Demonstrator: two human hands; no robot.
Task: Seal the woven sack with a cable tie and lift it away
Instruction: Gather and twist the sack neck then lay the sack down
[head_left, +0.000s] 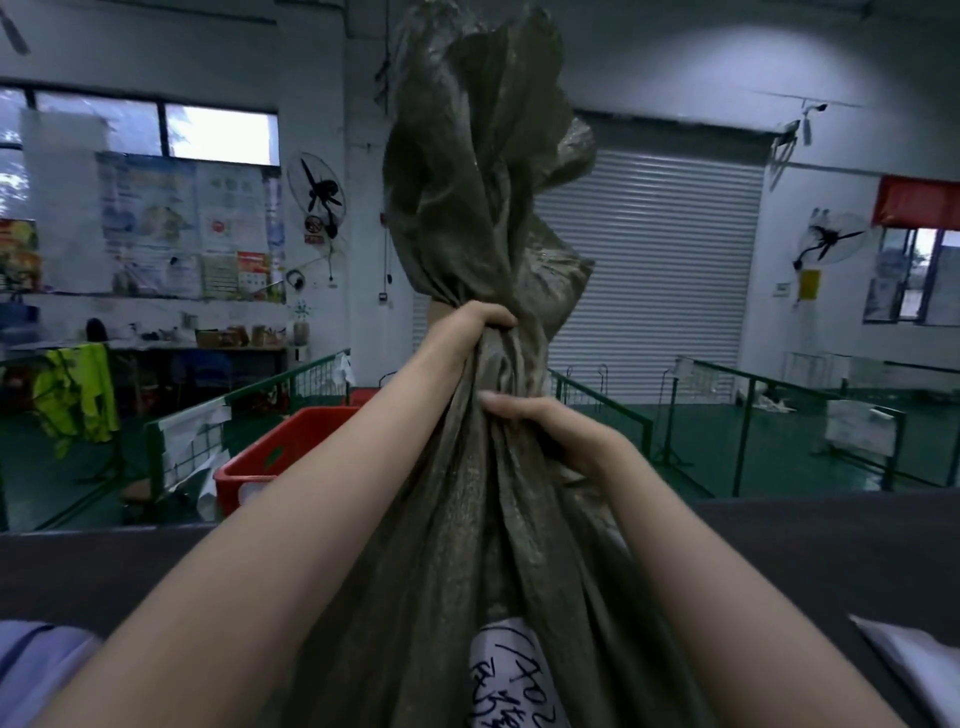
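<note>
A dark olive woven sack (483, 519) stands upright right in front of me, its mouth gathered into a twisted neck that rises past the top of the view. My left hand (480, 325) is clenched around the neck high up. My right hand (540, 426) grips the bunched cloth just below it. A white label with black handwriting (511, 675) shows low on the sack. No cable tie is visible.
A dark work surface (831, 551) runs across in front of me. Beyond it on the left stands a red plastic crate (275, 457), with green railings (753, 395) on a green floor. A grey roller door (649, 260) fills the back wall. A paper (914, 660) lies at my right.
</note>
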